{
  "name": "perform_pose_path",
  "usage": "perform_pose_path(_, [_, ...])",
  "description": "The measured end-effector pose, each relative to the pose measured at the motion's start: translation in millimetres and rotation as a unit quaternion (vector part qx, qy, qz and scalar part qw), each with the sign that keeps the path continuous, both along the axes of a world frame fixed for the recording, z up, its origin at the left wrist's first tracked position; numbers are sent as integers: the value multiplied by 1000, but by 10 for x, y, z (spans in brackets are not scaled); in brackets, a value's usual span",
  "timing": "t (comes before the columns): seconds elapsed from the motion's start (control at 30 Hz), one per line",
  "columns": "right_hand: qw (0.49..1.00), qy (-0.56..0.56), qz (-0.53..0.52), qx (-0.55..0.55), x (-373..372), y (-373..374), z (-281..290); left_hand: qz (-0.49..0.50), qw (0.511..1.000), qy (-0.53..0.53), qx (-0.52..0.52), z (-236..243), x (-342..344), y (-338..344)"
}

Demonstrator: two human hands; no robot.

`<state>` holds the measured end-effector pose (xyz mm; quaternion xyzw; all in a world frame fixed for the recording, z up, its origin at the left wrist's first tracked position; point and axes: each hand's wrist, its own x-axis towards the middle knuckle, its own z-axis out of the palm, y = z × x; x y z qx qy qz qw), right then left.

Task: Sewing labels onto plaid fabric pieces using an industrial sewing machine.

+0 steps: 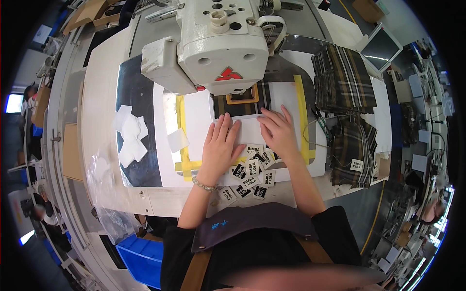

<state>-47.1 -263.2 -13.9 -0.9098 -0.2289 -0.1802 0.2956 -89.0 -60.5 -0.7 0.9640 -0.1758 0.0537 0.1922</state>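
A dark plaid fabric piece [224,109] lies on a white sheet beneath the head of a large white sewing machine [221,53]. An orange rectangular frame [242,101] sits on the fabric below the machine head. My left hand [221,145] rests flat on the white sheet, fingers stretched out with the tips at the fabric's near edge. My right hand [279,132] is by the fabric's near right corner, its fingers apart and slightly bent, with nothing visible in them. Several small black and white labels [251,169] are scattered between my wrists.
Stacked plaid pieces [344,80] stand at the right, with more plaid fabric [350,150] nearer, a label on top. Yellow tape [303,121] borders the white sheet. White scraps [131,138] lie at left. A blue crate [143,259] stands below the table's left front.
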Motion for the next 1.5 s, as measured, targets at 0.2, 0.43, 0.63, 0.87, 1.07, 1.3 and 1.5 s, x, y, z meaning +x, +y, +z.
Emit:
perform_pose_path(0.2, [1000,-3,6,22,-5,-11,-26,-5,1000,-4,-15,49,24,-31])
perform_pose_path(0.43, [1000,-2,2,24,-6,-20,-17,10,1000,0,-18,30,14,-20])
perform_pose_path(0.63, [999,-11,-17,-27,-51,-76,65,35,999,-3,-10,22,14,21])
perform_pose_path(0.87, [997,-29,-13,-64,-130,-77,36,5,1000,7,-12,-19,-90,-2])
perform_pose_path(1.07, [995,-25,6,-92,-123,-44,69,18,1000,2,-11,-12,-58,-25])
perform_pose_path(1.3, [996,-10,-24,-85,-169,-59,13,31,999,-2,-7,-13,4,-39])
perform_pose_path(1.5, [997,18,-3,-79,-95,-38,52,38,999,-10,-1,-26,34,-44])
